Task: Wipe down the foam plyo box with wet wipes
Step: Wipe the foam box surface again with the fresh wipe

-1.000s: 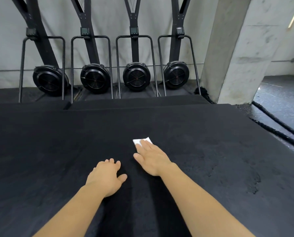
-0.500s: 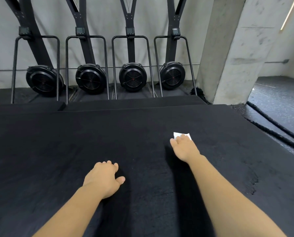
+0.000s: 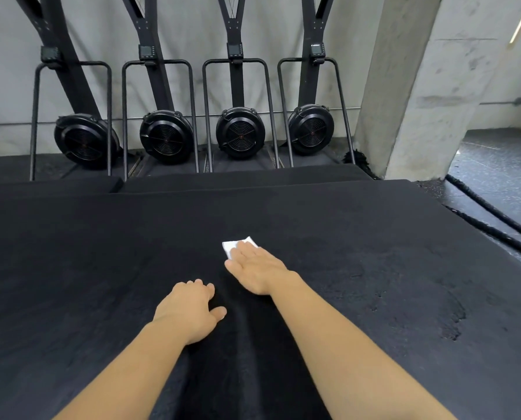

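A person leans over a black foam plyo box [image 3: 101, 268] in a gym, both bare forearms stretched across its broad, scuffed top. The right hand [image 3: 257, 269] lies flat, its fingers straight and together, pressing a folded white wet wipe [image 3: 229, 247] onto the foam near the middle of the top; only the wipe's far edge and left corner show past the fingertips. The left hand [image 3: 189, 313] rests just beside and nearer the person, holding nothing, its fingers loosely bent with the tips on the foam and the thumb out to the side. Beyond the box, four black fan-wheel ski machines [image 3: 240, 133] stand in a row against a pale wall, a concrete pillar [image 3: 410, 101] to their right. Thick black ropes [image 3: 495, 213] lie along the floor at right.
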Demonstrator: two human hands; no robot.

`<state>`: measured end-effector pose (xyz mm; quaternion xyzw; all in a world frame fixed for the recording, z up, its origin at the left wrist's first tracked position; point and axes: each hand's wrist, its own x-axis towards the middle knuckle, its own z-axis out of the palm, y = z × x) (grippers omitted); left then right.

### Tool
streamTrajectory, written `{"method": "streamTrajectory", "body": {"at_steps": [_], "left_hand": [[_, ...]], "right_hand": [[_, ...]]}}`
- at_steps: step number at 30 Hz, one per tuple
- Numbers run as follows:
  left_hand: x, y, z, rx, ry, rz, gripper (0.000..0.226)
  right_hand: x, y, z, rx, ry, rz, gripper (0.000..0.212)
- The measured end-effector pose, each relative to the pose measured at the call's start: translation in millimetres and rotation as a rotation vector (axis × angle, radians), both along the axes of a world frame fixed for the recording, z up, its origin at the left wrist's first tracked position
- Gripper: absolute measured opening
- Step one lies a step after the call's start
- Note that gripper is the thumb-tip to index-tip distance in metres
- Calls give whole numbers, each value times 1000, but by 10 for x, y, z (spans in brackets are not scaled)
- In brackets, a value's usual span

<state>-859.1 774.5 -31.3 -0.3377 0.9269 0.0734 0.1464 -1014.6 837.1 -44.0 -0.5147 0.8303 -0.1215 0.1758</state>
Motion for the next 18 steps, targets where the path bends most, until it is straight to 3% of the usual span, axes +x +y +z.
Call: {"method": "streamTrajectory", "body": {"at_steps": [7,11,18], "left_hand": [[-12,8,-8,-7,-1,-1,62],[-6,-5,-21,-3,2,-11,64],[-13,-34,-28,17,16,-15,65]], "right_hand": [[-895,589,-52,-82,61,-266,42],[-1227,791,-109,-24,54,-416,45],[-975,288,-210,-41,133,-747,60]]}}
